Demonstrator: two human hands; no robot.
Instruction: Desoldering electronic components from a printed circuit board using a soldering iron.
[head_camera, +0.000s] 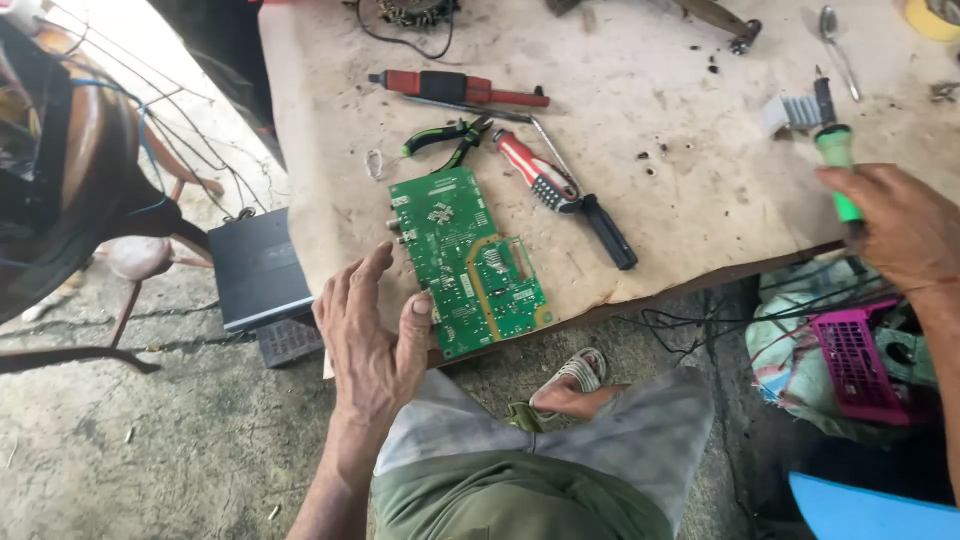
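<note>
A green circuit board (466, 258) lies near the front edge of a paper-covered table (680, 180). My left hand (370, 335) rests open at the board's near left corner, thumb touching its edge. My right hand (900, 235) at the right grips the green handle of a soldering iron (835, 150), whose tip points away toward a small ribbed metal heat sink (790, 113).
Behind the board lie green-handled pliers (447, 140), a red-and-white screwdriver (537, 172), a black-handled tool (610, 232) and a red tool (455, 88). A black box (258, 268) sits left on the floor; a pink crate (860, 365) sits right. My sandalled foot (570, 385) is below the table.
</note>
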